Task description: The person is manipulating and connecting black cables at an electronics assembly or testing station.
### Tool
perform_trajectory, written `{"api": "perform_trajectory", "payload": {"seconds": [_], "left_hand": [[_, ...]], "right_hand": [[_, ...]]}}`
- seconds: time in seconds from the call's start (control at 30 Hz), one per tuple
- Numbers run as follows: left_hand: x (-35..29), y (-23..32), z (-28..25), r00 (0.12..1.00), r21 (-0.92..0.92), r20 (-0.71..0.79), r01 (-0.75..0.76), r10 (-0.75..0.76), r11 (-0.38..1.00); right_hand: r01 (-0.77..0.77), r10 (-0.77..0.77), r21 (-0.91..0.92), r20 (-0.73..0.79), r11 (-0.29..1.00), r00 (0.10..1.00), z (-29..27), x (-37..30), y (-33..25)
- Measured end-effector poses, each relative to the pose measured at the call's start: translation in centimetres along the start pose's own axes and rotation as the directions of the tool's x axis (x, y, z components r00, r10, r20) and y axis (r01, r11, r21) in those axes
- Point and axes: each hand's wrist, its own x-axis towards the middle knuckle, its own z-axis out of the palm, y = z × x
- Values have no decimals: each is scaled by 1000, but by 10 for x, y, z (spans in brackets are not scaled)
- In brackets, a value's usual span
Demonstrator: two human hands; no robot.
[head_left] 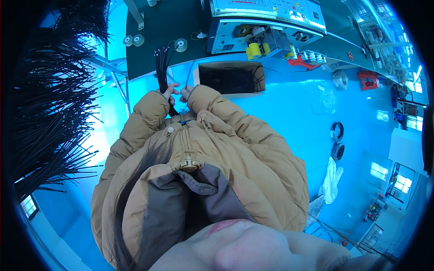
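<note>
A bundle of thin black cables (161, 67) runs upright in front of my body, its loose ends fanned over the edge of the dark green table. My left hand (170, 91) is closed around its lower part, and the tail hangs below my fingers toward my jacket. Just right of it, my right hand (185, 93) has its fingers drawn together. Whatever they pinch is too small to make out, though a thin strand seems to rise above them. The sleeve cuffs hide part of both hands.
An open cardboard box (260, 80) with a dark inside sits right of my hands. Behind it stands a control machine (266, 34) with yellow rollers. Tape rolls (181, 44) lie on the green table (151, 56). Masses of black cables (49, 113) hang at left; a red stool (368, 80) stands far right.
</note>
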Motion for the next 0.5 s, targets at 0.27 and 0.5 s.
{"api": "perform_trajectory", "payload": {"seconds": [0.27, 0.5], "left_hand": [[0, 2, 0, 997, -15, 49, -60, 61, 998], [-9, 1, -4, 999, 9, -2, -52, 52, 999]], "right_hand": [[126, -29, -312, 299, 942, 954, 21, 10, -9], [81, -8, -171, 391, 982, 920, 2, 8, -14]]}}
